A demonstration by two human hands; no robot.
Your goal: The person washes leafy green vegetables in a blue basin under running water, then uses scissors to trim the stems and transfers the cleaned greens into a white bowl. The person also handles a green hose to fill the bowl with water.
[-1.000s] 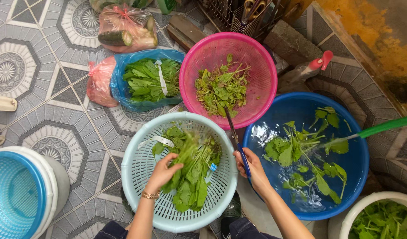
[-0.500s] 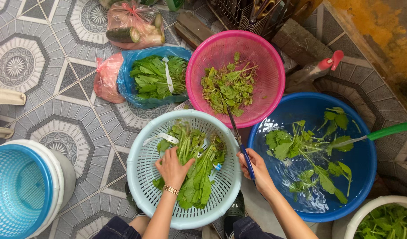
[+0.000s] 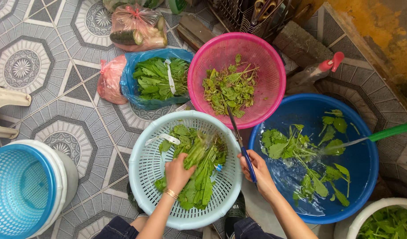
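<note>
Left hand (image 3: 177,172) closed around a bunch of leafy greens (image 3: 199,168), pressing it into a pale green colander (image 3: 143,172). Right hand (image 3: 256,170) wrapped tight on the blue handle of a knife (image 3: 239,141), blade pointing up twd a pink basket (image 3: 265,75) w/ trimmed leaves. Right of it, a blue basin (image 3: 367,155) w/ water & floating greens. Blue bag of greens (image 3: 159,79) lies on tiled floor (image 3: 57,110) above the colander.
</note>
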